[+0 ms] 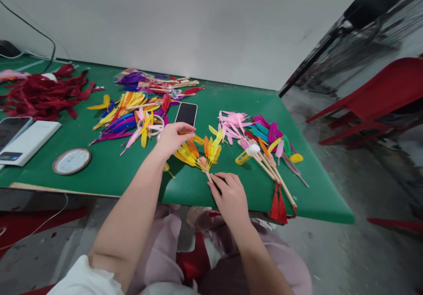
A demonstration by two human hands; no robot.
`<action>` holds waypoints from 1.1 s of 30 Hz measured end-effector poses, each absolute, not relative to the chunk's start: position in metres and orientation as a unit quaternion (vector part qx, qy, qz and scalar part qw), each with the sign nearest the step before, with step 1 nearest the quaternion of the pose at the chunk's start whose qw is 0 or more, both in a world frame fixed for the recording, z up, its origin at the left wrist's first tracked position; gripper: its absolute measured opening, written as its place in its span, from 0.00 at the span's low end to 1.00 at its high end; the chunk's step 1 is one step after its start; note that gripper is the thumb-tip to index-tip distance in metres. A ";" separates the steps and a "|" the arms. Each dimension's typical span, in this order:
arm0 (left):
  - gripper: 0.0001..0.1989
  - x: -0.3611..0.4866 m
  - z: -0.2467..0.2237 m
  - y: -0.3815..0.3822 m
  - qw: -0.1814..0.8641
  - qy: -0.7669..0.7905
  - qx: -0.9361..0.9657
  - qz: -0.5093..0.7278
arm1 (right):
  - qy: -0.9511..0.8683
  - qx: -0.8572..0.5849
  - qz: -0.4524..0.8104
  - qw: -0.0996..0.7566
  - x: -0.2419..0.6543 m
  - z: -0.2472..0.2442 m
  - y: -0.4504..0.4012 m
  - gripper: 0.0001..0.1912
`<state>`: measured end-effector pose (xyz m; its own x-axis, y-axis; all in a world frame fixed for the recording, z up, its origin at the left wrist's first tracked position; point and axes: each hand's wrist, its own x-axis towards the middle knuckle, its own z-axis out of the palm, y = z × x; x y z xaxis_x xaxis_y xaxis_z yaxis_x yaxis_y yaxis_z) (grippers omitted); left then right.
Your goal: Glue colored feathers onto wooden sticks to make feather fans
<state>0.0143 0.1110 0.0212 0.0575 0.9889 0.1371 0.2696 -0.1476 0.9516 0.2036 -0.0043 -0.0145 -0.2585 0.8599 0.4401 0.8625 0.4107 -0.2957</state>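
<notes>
Partly hidden: fan handle (208,176) | right hand (230,193): pinching it | left hand (174,138): contact unclear

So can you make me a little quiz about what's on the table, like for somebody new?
1. Which hand holds the pale wooden stick of the yellow and orange feather fan?
A) left hand
B) right hand
2. True or false: the yellow tube with a white end lies to the right of the fan.
3. Fill in: the smooth tabletop is coloured ____.

Key: 1. B; 2. true; 3. green
</notes>
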 end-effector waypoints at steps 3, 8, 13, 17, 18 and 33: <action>0.09 0.012 0.021 0.112 0.406 0.513 0.611 0.446 | -0.783 -0.563 -0.022 0.262 0.208 -0.013 -0.005 0.08; 0.12 0.008 0.023 0.111 0.423 0.525 0.602 0.427 | -0.783 -0.570 -0.040 0.245 0.222 -0.011 -0.001 0.09; 0.12 0.003 0.024 0.107 0.461 0.514 0.608 0.391 | -0.800 -0.555 -0.040 0.225 0.237 -0.008 0.007 0.10; 0.14 0.003 0.021 0.109 0.478 0.508 0.605 0.383 | -0.818 -0.534 -0.040 0.211 0.244 -0.005 0.012 0.10; 0.15 0.003 0.019 0.110 0.481 0.506 0.605 0.382 | -0.823 -0.528 -0.039 0.208 0.245 -0.005 0.012 0.10; 0.15 0.002 0.020 0.111 0.444 0.517 0.583 0.443 | -0.851 -0.491 -0.053 0.179 0.240 0.003 0.016 0.12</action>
<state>0.0017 0.1113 0.0198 0.0728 0.9957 0.0577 0.2094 -0.0719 0.9752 0.2398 0.0157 0.0029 -0.4545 0.8164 0.3562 0.8541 0.5130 -0.0861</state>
